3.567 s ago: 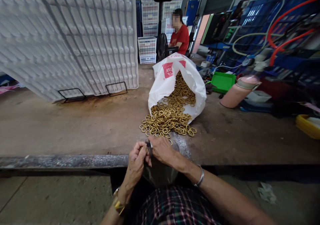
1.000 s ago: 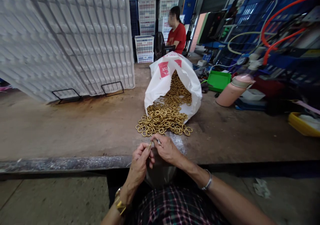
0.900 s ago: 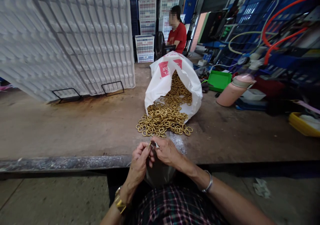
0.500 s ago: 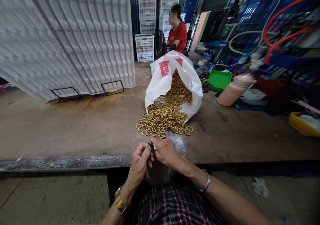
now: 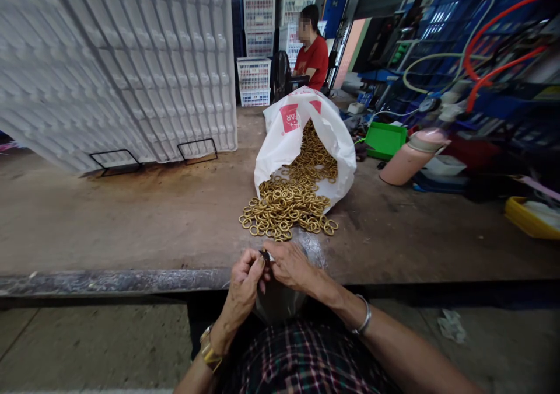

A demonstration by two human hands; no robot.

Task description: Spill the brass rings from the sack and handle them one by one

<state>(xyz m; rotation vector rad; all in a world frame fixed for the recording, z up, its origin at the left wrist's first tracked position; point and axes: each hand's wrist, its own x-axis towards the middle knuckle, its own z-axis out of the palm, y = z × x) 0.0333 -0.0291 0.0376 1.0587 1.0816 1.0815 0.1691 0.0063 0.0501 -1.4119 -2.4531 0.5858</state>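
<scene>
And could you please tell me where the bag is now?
In the head view, the bag lies on the bench just right of centre, beyond the right hand and left of the green tray, with rings at its mouth.

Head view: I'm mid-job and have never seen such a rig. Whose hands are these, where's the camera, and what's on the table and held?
No machine here: these are a person's bare left hand and right hand, seen by one camera worn on the head, looking forward and down. On the table, gold-coloured rings spill from a white bag; a pink bottle and green tray sit to the right. The left hand pinches a dark item, too small to identify; the right hand's grip is unclear.
</scene>
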